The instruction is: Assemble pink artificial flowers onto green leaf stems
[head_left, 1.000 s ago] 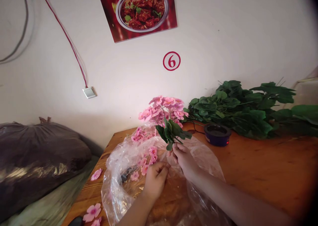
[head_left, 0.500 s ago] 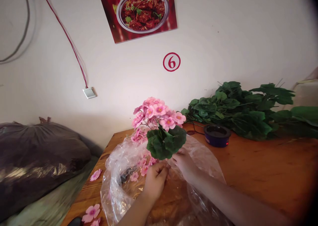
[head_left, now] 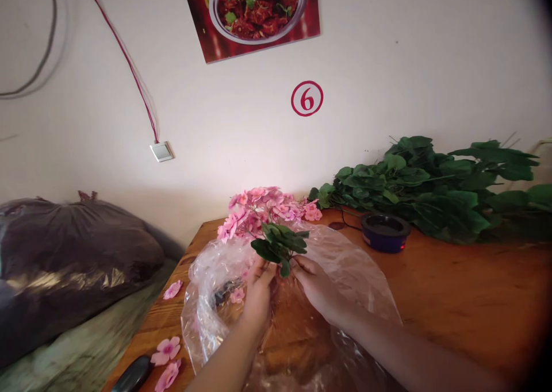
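An artificial flower bunch with pink blossoms (head_left: 254, 205) and dark green leaves (head_left: 279, 243) is tilted away from me over the table. My left hand (head_left: 260, 288) is closed at the lower left of the leaves, around the base of the bunch. On the other side my right hand (head_left: 314, 283) pinches the lower leaves near the stem. The stem itself is mostly hidden by fingers and foliage. Beneath both hands a clear plastic bag (head_left: 357, 271) lies spread out, with more pink flowers (head_left: 237, 295) showing at its left part.
Loose pink blossoms (head_left: 166, 350) and a black oval object (head_left: 133, 373) lie at the wooden table's (head_left: 466, 300) left edge. A small round blue pot with a red light (head_left: 385, 233) stands right, before piled green leaf stems (head_left: 431, 179). A stuffed dark sack (head_left: 73, 265) is at left.
The flower bunch has tipped away and lower, its leaves now seen edge-on. My left hand has moved up to the leaves, and the view has shifted slightly.
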Tool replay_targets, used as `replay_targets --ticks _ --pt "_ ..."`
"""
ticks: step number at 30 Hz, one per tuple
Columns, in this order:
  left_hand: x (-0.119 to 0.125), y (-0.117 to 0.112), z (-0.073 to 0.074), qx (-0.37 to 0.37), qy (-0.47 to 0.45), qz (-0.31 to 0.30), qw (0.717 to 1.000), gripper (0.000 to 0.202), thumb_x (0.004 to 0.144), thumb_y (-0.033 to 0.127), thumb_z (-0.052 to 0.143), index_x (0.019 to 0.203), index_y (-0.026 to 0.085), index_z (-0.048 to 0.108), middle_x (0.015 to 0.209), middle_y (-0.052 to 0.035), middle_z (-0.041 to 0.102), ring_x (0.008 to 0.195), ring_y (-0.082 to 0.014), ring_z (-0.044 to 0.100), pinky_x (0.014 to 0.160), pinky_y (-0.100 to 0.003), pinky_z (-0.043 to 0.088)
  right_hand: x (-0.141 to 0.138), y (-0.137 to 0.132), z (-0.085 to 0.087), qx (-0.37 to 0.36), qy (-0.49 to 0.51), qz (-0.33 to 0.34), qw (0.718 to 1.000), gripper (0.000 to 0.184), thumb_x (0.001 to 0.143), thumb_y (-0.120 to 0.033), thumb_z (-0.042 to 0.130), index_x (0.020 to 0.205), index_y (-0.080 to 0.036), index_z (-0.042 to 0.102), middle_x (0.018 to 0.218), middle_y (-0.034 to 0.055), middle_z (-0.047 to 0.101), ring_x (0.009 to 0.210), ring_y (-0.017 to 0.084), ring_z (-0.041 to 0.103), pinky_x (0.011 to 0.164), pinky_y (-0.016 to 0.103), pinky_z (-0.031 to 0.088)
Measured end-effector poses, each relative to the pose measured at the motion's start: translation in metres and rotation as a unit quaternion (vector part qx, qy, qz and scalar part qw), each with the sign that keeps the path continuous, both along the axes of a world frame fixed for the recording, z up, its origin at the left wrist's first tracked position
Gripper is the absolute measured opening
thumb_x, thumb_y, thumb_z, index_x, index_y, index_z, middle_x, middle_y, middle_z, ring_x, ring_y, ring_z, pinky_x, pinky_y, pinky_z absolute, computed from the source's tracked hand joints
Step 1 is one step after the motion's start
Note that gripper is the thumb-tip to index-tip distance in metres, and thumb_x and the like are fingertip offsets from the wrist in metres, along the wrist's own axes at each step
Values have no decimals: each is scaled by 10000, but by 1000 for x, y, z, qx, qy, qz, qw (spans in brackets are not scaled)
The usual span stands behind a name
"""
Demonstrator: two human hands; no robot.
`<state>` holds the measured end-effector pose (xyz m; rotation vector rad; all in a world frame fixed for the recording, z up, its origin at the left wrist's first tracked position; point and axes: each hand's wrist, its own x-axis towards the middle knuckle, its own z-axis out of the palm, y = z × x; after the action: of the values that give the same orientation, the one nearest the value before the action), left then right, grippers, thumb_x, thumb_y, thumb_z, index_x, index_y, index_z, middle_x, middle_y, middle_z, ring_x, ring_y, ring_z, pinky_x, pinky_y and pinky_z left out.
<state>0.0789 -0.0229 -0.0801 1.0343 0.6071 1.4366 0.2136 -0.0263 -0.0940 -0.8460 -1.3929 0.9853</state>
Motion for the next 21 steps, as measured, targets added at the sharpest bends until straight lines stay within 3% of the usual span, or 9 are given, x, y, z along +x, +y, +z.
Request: replay_targets --ticks 3,8,11,21 --pt "1 -2 2 10 -4 6 1000 335 724 296 807 1019 199 681 900 -30 699 700 -119 610 696 -233 480 -2 1 -2 -2 -3 -25 1000 259 908 -432 536 915 -193 635 910 67 688 891 242 604 827 354 445" --pt "3 -5 2 -10 20 54 998 306 693 346 837 877 168 670 713 -3 655 604 -110 576 600 -219 463 -7 -1 -4 -12 20 -34 999 266 891 -425 575 999 -187 625 1012 93 695 984 259 633 876 370 469" --pt "2 -3 -1 -22 29 60 998 340 707 379 823 927 166 676 727 -12 666 601 -116 582 600 -233 467 -8 -4 -2 -14 12 -32 999 272 893 -405 564 1049 -186 606 1027 98 697 993 262 643 880 376 475" --pt "-2 1 -11 -12 106 112 988 340 712 417 805 844 165 619 653 0 632 532 -112 541 506 -217 417 -10 0 -7 -31 3 -47 998 282 891 -445 536 969 -184 606 993 101 697 962 276 641 880 399 471"
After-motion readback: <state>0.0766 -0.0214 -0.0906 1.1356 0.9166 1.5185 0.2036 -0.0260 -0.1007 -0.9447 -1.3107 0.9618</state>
